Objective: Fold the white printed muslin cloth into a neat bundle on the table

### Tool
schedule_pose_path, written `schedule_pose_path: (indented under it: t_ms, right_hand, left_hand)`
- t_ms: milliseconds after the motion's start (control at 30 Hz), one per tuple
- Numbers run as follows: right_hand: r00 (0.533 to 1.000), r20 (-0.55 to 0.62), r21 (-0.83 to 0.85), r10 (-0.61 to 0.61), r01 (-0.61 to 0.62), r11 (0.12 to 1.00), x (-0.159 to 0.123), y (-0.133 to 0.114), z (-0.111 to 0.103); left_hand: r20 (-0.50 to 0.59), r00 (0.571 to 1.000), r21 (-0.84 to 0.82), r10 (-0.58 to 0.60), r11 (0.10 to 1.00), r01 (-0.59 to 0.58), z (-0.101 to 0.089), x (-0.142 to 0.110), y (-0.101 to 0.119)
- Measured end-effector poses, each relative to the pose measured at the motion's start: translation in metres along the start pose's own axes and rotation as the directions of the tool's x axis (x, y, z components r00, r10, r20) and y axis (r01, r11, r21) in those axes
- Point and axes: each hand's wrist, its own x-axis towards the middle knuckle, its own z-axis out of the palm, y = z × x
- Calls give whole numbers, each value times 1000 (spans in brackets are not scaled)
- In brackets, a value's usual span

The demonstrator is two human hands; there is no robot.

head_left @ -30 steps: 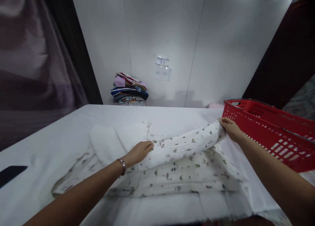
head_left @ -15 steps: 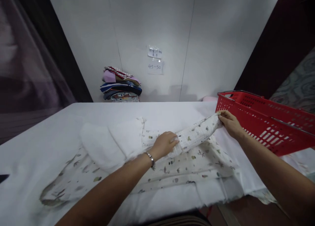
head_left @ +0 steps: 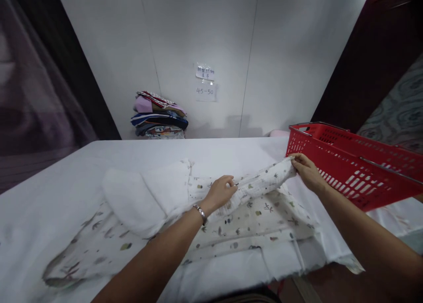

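Observation:
A thin white cloth garment (head_left: 238, 232) with small printed plants and cacti lies spread across the table, and its plain white inner side (head_left: 132, 197) shows at the left. My right hand (head_left: 306, 171) pinches the end of a long narrow printed part, perhaps a sleeve, and holds it raised near the basket. Closer to the middle, my left hand (head_left: 220, 192) has its fingers curled together at the other end of that part, gripping the cloth there; its fingertips are partly hidden. The narrow part stretches between both hands above the rest of the garment.
A red plastic basket (head_left: 340, 164) with metal handles stands on the right, close to my right hand. Folded clothes (head_left: 160, 116) are piled by the wall behind the white table (head_left: 218, 149). Paper labels (head_left: 206, 91) hang on the wall.
My view has shifted slightly. The fingers of my left hand have drawn up and curled more over the cloth, while my right hand keeps its pinch on the end.

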Motion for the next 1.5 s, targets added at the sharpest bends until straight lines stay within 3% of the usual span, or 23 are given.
schedule_pose_path:
  t_ms: [67,133,200,333,500,633,800,1000,1200,1500]
  right_hand:
    - [1000,6,10,4,-4,1000,-4,-1,1]
    - [1000,18,5,10,-10,1000,-6,-1,0]
    - [1000,24,-6,18,-18,1000,-6,0,-2]
    - [998,36,-1,59,-59,998,-5,4,-6]
    - [981,136,89,139,-152,984,-9,2,-7]
    - [967,206,119,148,-175,977,-12,-1,-5]
    - [992,90,41,83,-87,995,-10,0,-2]
    - [995,94,17,38,-40,999,-4,-3,-3]
    - [997,76,66,20,-25,998,3,1,-6]
    - [990,123,33,75,-80,996,-3,4,-3]
  left_hand:
    - [176,977,-110,-118,984,139,-2,4,-5]
    - [261,953,-179,-155,962,206,-2,7,-9]
    - [222,964,-198,-146,961,191,1,7,-9]
    - [47,998,-153,-47,987,53,5,0,0]
    - [-101,993,-5,55,998,-56,5,-11,7]
    - [-137,987,92,87,993,-75,6,-16,5]
    - [-102,977,243,187,957,-158,11,-20,7]
    - [-18,941,162,337,930,-330,12,-25,16]
    - [-83,977,92,196,978,-188,13,-24,14]
    - [-195,977,101,91,992,-72,17,-20,8]
